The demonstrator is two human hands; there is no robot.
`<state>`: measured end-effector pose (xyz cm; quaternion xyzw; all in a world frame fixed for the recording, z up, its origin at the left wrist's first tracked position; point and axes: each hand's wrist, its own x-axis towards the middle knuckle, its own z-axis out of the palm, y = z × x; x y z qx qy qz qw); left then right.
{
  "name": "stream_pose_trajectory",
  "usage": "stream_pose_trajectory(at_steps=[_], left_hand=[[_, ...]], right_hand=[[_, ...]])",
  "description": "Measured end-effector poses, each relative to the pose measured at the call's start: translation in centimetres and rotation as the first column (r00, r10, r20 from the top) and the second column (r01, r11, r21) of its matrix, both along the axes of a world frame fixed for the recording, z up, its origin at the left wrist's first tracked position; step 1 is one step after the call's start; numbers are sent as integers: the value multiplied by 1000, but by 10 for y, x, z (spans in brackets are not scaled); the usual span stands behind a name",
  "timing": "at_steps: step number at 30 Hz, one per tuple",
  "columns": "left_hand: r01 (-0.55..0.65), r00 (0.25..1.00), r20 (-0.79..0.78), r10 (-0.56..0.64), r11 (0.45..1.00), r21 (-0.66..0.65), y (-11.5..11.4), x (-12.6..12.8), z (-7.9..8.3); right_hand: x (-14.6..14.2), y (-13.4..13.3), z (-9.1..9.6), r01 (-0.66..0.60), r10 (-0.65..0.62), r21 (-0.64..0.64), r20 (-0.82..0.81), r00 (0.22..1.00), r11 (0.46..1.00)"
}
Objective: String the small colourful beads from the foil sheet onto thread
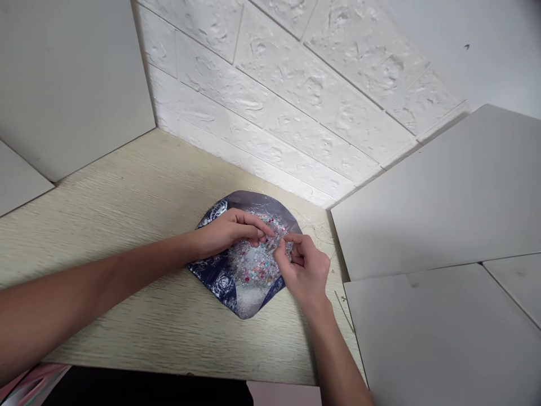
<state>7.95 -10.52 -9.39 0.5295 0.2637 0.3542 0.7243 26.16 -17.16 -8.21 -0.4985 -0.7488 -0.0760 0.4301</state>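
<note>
A dark blue pouch [224, 285] with white rose prints lies spread open on the table, a heap of small beads [253, 265] in its middle. Most beads are clear or white, with some red, pink and blue ones among them. Over the heap, my left hand [236, 231] has thumb and forefinger pinched close together. Facing it from the right, my right hand [305, 262] pinches too, its fingertips almost meeting the left ones. Whatever sits between the fingertips is too small to make out.
The pale wood-grain table [139, 237] meets a white brick-patterned wall [270, 107] behind. Grey panels [435, 208] stand close on the right, and another panel [76, 79] at the left. A thin needle-like rod [344, 311] lies near the right panel's foot.
</note>
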Motion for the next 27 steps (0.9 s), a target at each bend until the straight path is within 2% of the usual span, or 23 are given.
stream_pose_trajectory(at_steps=[10, 27], left_hand=[[49, 996, -79, -39, 991, 125, 0, 0, 1], [90, 989, -133, -68, 982, 165, 0, -1, 3]], right_hand=[[-2, -1, 2, -13, 12, -61, -16, 1000, 998], [-4, -2, 4, -43, 43, -84, 0, 999, 996]])
